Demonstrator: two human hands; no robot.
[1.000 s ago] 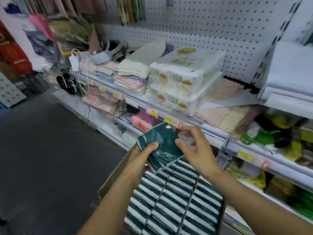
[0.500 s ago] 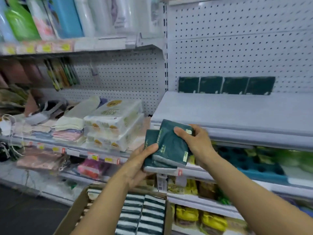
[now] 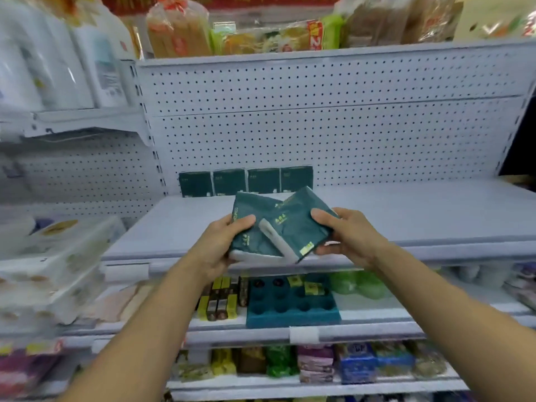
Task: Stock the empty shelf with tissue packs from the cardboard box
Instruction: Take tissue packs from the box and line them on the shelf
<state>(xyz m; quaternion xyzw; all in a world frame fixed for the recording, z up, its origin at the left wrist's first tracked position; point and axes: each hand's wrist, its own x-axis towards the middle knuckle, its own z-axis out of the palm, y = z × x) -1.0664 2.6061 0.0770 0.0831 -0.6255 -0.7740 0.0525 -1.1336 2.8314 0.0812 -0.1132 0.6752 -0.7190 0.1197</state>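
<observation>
Since the earlier frame both hands had risen from above the cardboard box, now out of view, to the front edge of the shelf (image 3: 377, 216). At the shelf's back left, four placed packs (image 3: 246, 181) stood upright in a row against the pegboard (image 3: 319, 126). Left hand (image 3: 220, 245) gripped the left end of the held tissue packs (image 3: 278, 227), thumb on top; right hand (image 3: 345, 236) pinched the right end likewise. The bundle, seemingly two packs, hung tilted just above the front edge. Crinkled film suggested light, soft, squashy packs with slippery wrap, so gripping the short ends seemed safest.
</observation>
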